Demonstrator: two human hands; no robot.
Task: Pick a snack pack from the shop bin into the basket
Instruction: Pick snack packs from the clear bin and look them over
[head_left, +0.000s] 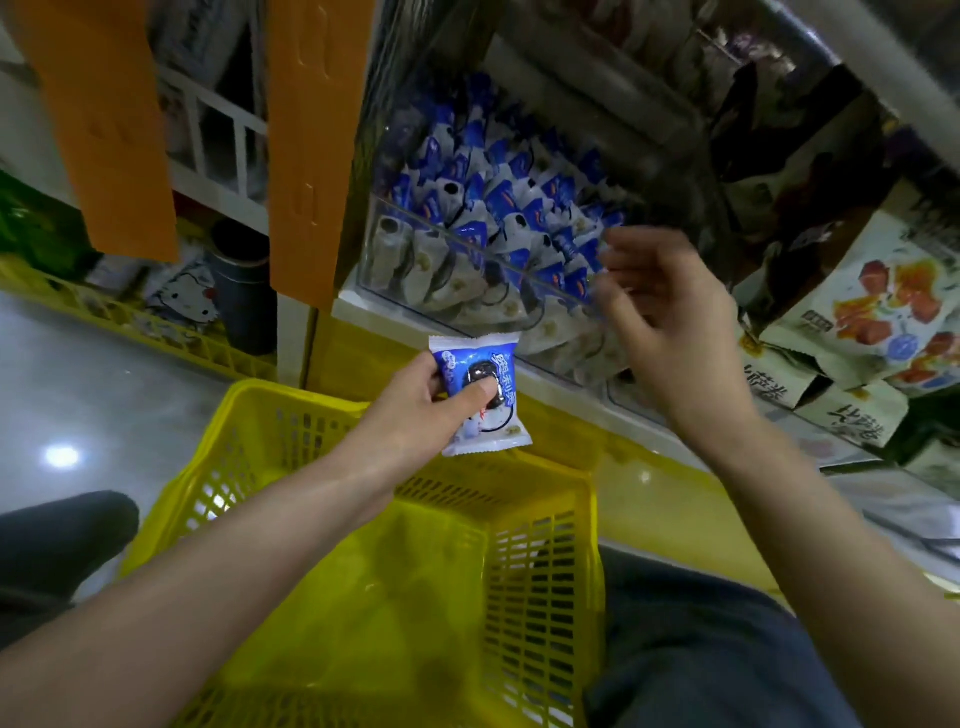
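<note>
Yellow plastic lattice basket (540, 571): near edge cut off by the frame, floor partly hidden by the left forearm. Left hand (410, 405): fingers (435, 375) grip a glossy blue-white snack pack (480, 356), thumb across its front, above the basket's far rim, not inside. Clear rigid bin (415, 260) behind, heaped with similar crinkly packs, top in shadow. Right hand (670, 322) at bin front: fingers loosely curled, tips motion-blurred, no pack seen in them.
</note>
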